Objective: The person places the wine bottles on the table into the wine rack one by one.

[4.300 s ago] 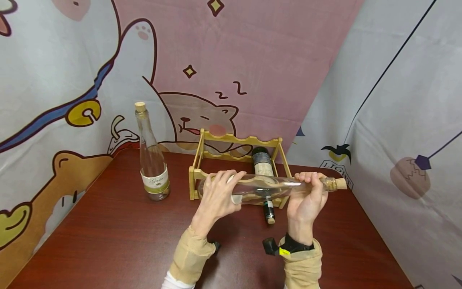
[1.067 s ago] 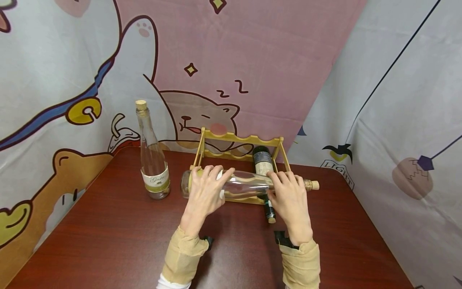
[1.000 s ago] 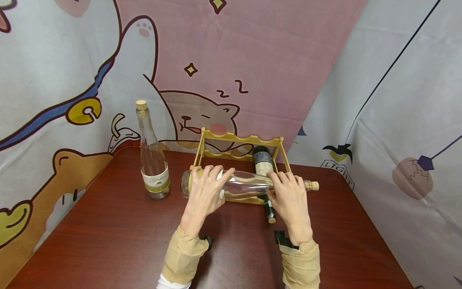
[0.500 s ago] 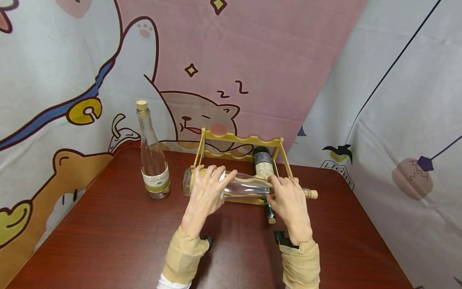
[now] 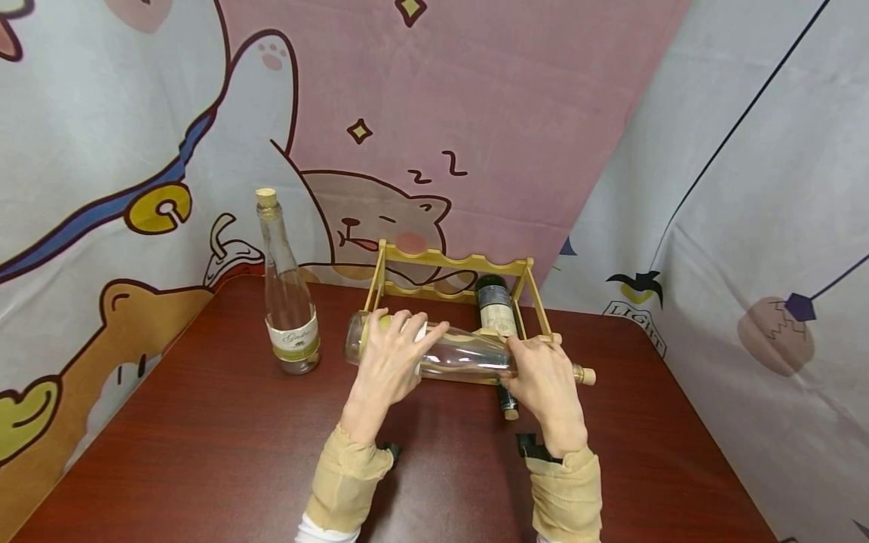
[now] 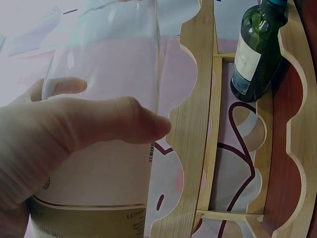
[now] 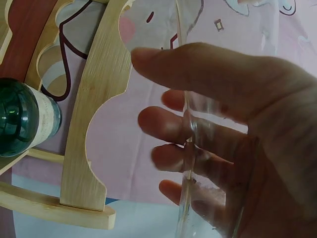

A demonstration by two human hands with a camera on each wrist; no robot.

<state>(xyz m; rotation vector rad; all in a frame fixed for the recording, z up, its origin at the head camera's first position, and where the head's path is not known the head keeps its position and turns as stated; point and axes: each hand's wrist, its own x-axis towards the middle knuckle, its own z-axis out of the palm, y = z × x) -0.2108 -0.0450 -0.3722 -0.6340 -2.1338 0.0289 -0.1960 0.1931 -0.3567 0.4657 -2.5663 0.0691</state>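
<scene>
A clear glass wine bottle (image 5: 468,353) with a cork lies sideways in both hands, in front of the wooden wine rack (image 5: 448,260). My left hand (image 5: 392,354) grips its labelled body near the base. Around the neck end curl the fingers of my right hand (image 5: 545,377), and the cork (image 5: 584,375) sticks out to the right of it. In the left wrist view, the thumb lies across the glass, close to the rack's scalloped rail (image 6: 190,114). A dark green wine bottle (image 5: 498,308) rests in the rack at its right side, neck toward me, partly hidden behind the clear one.
A second clear corked bottle (image 5: 292,317) with a white and green label stands upright on the table, left of the rack. The red-brown tabletop (image 5: 448,467) extends in front. A cartoon-printed cloth (image 5: 489,136) hangs behind and at the sides.
Earlier my right hand held the neck from below, palm up; now it grips from above. The bottle has shifted left, and lately its cork end has dipped slightly.
</scene>
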